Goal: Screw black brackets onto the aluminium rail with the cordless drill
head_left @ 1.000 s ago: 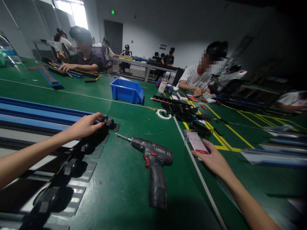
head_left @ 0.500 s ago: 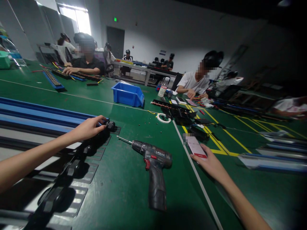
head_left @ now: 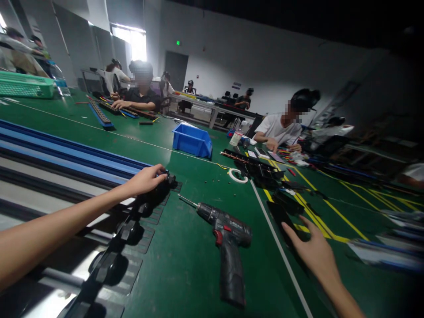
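Observation:
My left hand [head_left: 145,180] reaches out to the far end of a row of black fittings [head_left: 132,225] on a grey slotted rail, and its fingers curl over the end fitting [head_left: 164,187]. My right hand [head_left: 314,251] lies flat on the green table [head_left: 185,260] with fingers spread. Its fingertips touch a dark-screened phone [head_left: 281,216]. A grey and red cordless drill [head_left: 228,243] lies on its side between my hands, with the bit pointing away to the left.
Long blue and grey rails [head_left: 66,154] run along the left. A blue bin [head_left: 192,141], a tape roll [head_left: 237,176] and black parts [head_left: 258,168] lie further out. People sit working at the far side [head_left: 281,128] and far left [head_left: 139,95]. Yellow lines [head_left: 318,216] mark the table.
The phone's lit white and red screen has gone dark. My right hand has flattened over it. My left hand stays on the end fitting. The view has swung slightly.

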{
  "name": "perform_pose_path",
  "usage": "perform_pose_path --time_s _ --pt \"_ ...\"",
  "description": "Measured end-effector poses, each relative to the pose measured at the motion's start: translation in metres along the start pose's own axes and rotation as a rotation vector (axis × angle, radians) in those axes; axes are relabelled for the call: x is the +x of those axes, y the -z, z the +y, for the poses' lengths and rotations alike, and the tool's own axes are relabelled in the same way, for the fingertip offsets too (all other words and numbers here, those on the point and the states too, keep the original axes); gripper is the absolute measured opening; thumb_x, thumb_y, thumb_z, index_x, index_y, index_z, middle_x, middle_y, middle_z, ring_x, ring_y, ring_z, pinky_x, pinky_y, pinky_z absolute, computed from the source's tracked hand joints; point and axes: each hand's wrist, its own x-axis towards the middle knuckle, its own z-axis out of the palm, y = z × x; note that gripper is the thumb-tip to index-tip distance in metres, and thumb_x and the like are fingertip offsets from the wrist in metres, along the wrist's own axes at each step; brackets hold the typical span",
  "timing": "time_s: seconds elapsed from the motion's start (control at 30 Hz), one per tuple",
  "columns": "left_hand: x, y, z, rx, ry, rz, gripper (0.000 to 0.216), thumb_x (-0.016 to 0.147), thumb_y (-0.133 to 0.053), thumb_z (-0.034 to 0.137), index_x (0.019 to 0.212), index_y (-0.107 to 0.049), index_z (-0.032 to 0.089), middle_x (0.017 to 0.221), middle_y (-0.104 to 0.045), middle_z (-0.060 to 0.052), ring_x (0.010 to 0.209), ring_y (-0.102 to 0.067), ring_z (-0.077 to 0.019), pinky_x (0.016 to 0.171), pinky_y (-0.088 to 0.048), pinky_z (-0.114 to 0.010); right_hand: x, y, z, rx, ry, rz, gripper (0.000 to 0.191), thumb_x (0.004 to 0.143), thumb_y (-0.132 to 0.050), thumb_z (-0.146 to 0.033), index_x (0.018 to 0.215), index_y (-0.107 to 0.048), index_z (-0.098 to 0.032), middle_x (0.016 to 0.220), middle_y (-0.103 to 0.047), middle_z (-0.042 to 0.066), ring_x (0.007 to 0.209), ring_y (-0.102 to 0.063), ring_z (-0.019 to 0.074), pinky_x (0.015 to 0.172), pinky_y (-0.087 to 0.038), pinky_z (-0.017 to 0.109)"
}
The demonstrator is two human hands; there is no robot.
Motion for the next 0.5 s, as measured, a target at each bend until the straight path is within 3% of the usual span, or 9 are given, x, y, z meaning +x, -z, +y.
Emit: perform_pose_path --time_s 0.1,0.17,0.33,0.4,0.5 --pt "0.004 0.014 0.003 0.012 0.017 0.015 0.046 0.093 -0.04 0.052 0.112 -0.062 0.016 0.1 -0.071 -0.011 0.09 -0.065 -0.0233 0.076 -0.044 -0.03 -0.008 0.008 -0.03 0.075 0.095 0.171 0.066 0.082 -0.055 -0.067 0.13 -0.06 -0.021 0.134 -0.06 0.015 0.123 -0.056 0.0384 0.1 -0.046 0.052" --pt "0.007 0.031 0.006 0.066 0.022 -0.048 0.047 0.091 -0.042 0.052 0.112 -0.063 0.016 0.103 -0.071 -0.012 0.093 -0.064 -0.024 0.077 -0.044 -0.029 -0.016 0.012 -0.06 0.183 0.133 0.167 0.056 0.084 -0.056 -0.061 0.125 -0.062 -0.024 0.126 -0.065 0.012 0.118 -0.061 0.0349 0.101 -0.047 0.05" --pt "0.006 0.072 0.01 0.271 0.02 -0.335 0.044 0.089 -0.046 0.049 0.11 -0.067 0.017 0.108 -0.071 -0.012 0.092 -0.065 -0.0236 0.074 -0.044 -0.028 -0.032 0.018 -0.159 0.405 0.307 -0.148 0.043 0.087 -0.061 -0.051 0.119 -0.064 -0.023 0.106 -0.073 0.007 0.102 -0.069 0.0259 0.098 -0.049 0.041" --pt "0.002 0.082 0.0 0.35 0.041 -0.361 0.045 0.088 -0.046 0.049 0.111 -0.068 0.017 0.107 -0.071 -0.013 0.09 -0.065 -0.0241 0.071 -0.043 -0.028 -0.034 0.018 -0.205 0.433 0.421 -0.292 0.038 0.088 -0.06 -0.046 0.118 -0.066 -0.023 0.105 -0.073 0.007 0.1 -0.069 0.0241 0.094 -0.051 0.038" --pt "-0.005 0.09 -0.026 0.436 0.024 -0.274 0.044 0.09 -0.046 0.05 0.109 -0.069 0.018 0.103 -0.072 -0.013 0.089 -0.066 -0.0244 0.072 -0.043 -0.028 -0.031 0.008 -0.272 0.553 0.488 -0.474 0.039 0.091 -0.059 -0.04 0.124 -0.061 -0.021 0.108 -0.072 0.008 0.101 -0.069 0.0212 0.095 -0.051 0.036"
